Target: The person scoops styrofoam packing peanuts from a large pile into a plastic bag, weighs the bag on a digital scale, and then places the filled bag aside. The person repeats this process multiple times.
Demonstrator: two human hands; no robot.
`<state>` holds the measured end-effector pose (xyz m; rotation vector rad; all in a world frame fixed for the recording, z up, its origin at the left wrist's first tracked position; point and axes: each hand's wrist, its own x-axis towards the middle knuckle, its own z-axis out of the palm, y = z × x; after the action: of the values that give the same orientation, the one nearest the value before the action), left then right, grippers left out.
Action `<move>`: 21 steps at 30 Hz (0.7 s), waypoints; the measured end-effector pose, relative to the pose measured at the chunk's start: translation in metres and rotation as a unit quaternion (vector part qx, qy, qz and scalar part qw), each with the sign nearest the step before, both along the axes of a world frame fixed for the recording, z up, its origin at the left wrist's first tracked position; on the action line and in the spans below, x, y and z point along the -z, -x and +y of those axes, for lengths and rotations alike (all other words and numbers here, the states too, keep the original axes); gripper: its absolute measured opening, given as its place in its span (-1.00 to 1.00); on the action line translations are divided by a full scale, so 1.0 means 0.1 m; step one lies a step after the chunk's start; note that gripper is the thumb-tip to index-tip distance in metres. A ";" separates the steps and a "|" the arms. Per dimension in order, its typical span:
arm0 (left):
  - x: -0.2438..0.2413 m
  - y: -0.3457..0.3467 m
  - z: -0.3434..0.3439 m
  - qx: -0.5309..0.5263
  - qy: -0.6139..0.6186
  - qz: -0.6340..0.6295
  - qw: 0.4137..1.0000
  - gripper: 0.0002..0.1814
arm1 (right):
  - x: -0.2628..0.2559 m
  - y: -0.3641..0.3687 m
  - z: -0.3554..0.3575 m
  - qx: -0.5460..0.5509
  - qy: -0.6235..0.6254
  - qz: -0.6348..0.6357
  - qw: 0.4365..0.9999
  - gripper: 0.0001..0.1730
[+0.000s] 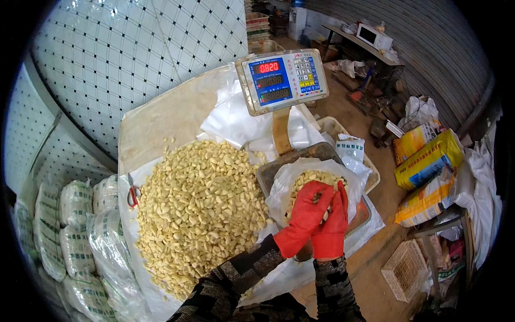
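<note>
My left hand (307,206) and my right hand (334,223), both in red gloves, are cupped together over an open white plastic bag (277,197). Garlic cloves show between the palms and through a gap by my left fingers. Peeled garlic cloves (312,177) fill the part of the bag that I can see. Under the bag is the dark, worn pan (267,177) of a digital scale. Its display head (282,81) stands on a post behind, with red digits lit. Left of my hands, a large heap of peeled garlic cloves (201,209) lies on white plastic sheeting.
Red-handled scissors (132,193) lie at the heap's left edge. Clear plastic bags (237,116) are spread behind it. Packed bags (76,245) are stacked at left. A pale plastic crate (404,271) and yellow sacks (428,161) sit on the floor at right.
</note>
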<state>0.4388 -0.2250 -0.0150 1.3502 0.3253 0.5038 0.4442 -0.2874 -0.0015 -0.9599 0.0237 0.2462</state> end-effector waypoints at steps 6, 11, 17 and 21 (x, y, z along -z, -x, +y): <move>0.01 0.16 -0.08 -0.048 -0.081 -0.008 0.996 -0.87 | 0.16 0.14 -0.12 0.020 0.461 -0.317 0.829 -0.58; -0.23 0.81 0.26 0.000 -0.269 -0.083 0.959 -0.87 | 0.05 0.67 0.12 -0.045 0.071 -0.261 0.962 -0.75; 0.83 1.74 0.74 -0.104 -0.309 0.098 0.940 -0.85 | 1.19 1.38 0.55 -0.236 0.308 -0.209 0.898 -0.74; 0.93 2.09 0.80 -0.190 -0.286 0.179 0.922 -0.84 | 1.18 1.53 0.65 -0.284 0.363 -0.320 0.828 -0.60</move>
<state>0.2301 -0.1449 -0.1082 1.9707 0.7971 0.7081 0.2911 -0.2228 -0.1194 -1.7705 -0.8589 0.4682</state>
